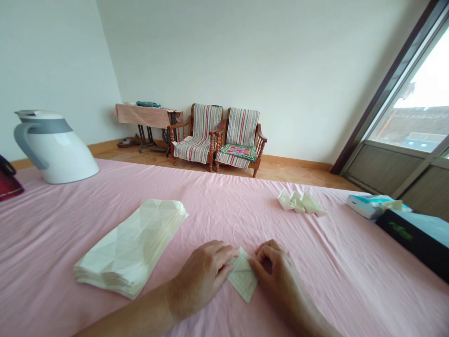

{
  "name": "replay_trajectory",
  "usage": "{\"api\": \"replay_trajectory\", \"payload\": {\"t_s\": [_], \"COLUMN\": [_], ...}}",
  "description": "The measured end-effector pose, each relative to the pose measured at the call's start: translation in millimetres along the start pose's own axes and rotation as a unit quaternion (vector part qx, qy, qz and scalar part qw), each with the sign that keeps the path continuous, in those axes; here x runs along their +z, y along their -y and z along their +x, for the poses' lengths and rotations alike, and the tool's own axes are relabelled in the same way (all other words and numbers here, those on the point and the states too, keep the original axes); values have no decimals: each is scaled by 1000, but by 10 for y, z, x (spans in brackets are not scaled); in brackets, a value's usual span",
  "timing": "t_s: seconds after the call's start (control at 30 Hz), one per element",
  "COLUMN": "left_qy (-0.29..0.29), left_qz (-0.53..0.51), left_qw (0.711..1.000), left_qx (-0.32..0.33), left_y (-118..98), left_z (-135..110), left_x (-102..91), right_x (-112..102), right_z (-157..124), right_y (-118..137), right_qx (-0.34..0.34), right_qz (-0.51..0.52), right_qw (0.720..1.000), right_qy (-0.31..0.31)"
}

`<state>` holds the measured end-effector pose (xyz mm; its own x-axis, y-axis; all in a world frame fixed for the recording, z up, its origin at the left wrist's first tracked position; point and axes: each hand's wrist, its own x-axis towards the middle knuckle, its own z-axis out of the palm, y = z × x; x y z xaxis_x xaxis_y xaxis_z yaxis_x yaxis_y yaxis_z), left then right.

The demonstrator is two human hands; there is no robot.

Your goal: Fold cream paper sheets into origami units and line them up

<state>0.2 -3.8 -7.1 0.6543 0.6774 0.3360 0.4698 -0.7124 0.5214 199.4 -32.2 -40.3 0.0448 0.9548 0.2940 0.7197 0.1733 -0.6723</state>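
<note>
A small piece of folded pale-green paper [244, 279] lies flat on the pink cloth, turned so that a corner points toward me. My left hand [207, 266] has its fingertips closed on the paper's left edge. At the right edge, my right hand [275, 267] pinches with curled thumb and fingers. Left of my hands rests a thick stack of pale creased paper sheets [129, 243]. Beyond my right hand stands a short row of folded paper pieces [302, 202] with pointed tips.
A white and grey jug [68, 154] stands at the back left, beside a dark red item [9, 180]. On the right are a blue-white tissue pack [366, 206] and a black box [403, 238]. Two wooden chairs [242, 133] stand past the table covered in pink cloth [217, 196].
</note>
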Motion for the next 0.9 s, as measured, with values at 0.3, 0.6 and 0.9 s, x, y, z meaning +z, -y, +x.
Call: {"api": "replay_trajectory", "payload": {"t_s": [0.3,0.6,0.9], "left_qy": [29,35,56], "left_qz": [123,131,127], "left_qw": [990,990,990], "left_qx": [66,40,21], "left_y": [-15,17,-10], "left_z": [-4,-8,3], "left_x": [-5,40,13], "right_x": [10,26,-113], "right_z": [2,-4,-54], "right_y": [11,35,-84], "right_qx": [-7,-10,-79], "right_qz": [-38,-77,-34], "right_qw": [999,997,995], "right_qy": [-10,-5,-51]}}
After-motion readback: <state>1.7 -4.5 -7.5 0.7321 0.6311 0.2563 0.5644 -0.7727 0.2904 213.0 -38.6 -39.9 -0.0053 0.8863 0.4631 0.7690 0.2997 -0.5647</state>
